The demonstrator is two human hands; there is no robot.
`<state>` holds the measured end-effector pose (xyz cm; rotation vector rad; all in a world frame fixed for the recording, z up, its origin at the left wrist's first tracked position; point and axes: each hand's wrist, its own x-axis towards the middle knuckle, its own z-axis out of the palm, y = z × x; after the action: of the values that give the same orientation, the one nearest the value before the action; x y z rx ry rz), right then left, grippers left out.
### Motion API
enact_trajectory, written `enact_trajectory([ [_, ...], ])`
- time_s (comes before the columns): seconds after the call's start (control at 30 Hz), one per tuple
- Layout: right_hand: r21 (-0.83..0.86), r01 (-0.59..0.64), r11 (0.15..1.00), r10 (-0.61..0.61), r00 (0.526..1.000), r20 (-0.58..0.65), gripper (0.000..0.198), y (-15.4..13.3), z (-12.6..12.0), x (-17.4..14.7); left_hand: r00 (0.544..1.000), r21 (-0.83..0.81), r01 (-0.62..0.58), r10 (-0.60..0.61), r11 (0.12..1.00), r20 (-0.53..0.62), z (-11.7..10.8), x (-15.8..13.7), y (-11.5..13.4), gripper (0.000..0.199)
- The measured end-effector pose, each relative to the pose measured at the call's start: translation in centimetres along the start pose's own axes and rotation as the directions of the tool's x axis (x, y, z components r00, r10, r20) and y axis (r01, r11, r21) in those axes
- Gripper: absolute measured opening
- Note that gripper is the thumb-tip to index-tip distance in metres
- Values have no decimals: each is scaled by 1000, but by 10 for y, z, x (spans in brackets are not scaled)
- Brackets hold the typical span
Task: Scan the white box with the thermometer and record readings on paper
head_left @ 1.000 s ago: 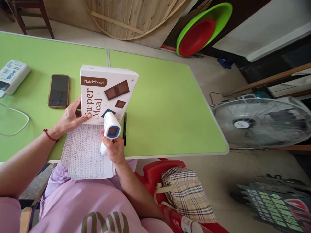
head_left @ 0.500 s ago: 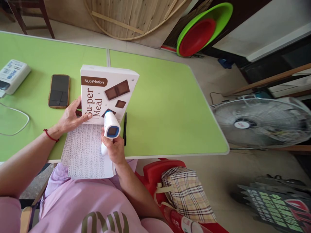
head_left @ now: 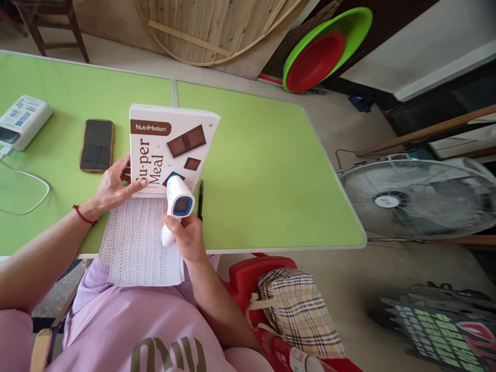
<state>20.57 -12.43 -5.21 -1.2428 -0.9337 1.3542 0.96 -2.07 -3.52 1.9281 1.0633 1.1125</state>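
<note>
My left hand [head_left: 120, 181] grips the lower left edge of a white box [head_left: 186, 121] printed "NutriMotion Su-per Meal", its thumb lying on the front. The box stands upright, its printed face toward me. In my right hand [head_left: 188, 235] is a white and blue infrared thermometer [head_left: 180, 199], held by its handle. Its head points at the lower part of the box and its small screen faces me. Beneath them, handwritten sheets of paper [head_left: 139, 243] hang over the table's front edge. A black pen [head_left: 200, 201] lies just right of the thermometer.
On the green table [head_left: 263, 170], a phone [head_left: 96, 145] and a white power bank [head_left: 24, 121] with a cable lie to the left. A red chair [head_left: 240, 274] with a plaid bag [head_left: 298, 310] stands at the front right. Beyond the right edge is a fan [head_left: 418, 199].
The thermometer and my right hand have shifted very slightly right, and the thermometer tilts a little more. My left hand keeps its hold on the box.
</note>
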Motion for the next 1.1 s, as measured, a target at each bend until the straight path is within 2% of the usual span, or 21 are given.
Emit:
enact_trajectory([
  [0.1,-48,45,998,-43,998,43,36,-8,-2,0,1000,-33,-5,4,999,-20,1,-1,-3,52],
  [0.23,-76,83,994,-77,995,69,37,-16,-4,2,999,-63,15,-18,998,-51,2,-1,-7,67],
  [0.37,-9,72,997,-71,994,86,39,-15,-5,8,995,-47,-22,17,999,-94,3,-1,-14,72],
  [0.47,67,63,996,-69,994,85,44,-10,-6,11,991,43,-36,41,998,-124,3,-1,-21,72],
  [0.57,74,152,986,-150,988,-32,48,-7,-13,12,992,152,-32,50,988,-115,2,-2,-28,75],
  [0.67,-91,291,952,-305,922,-239,49,-8,-32,16,993,202,-44,64,978,-96,2,-3,-33,78],
  [0.77,-433,296,851,-463,812,-356,48,-10,-65,27,992,182,-31,52,983,-113,3,-2,-38,75],
  [0.87,-698,210,685,-581,736,-348,53,-4,-101,44,990,142,4,16,990,-143,5,-1,-43,71],
  [0.97,-841,47,540,-602,719,-346,49,5,-127,56,982,125,39,-15,991,-188,6,-1,-47,69],
  [1.1,-886,-120,448,-539,754,-375,33,11,-139,62,952,225,10,60,974,-300,7,-2,-45,69],
])
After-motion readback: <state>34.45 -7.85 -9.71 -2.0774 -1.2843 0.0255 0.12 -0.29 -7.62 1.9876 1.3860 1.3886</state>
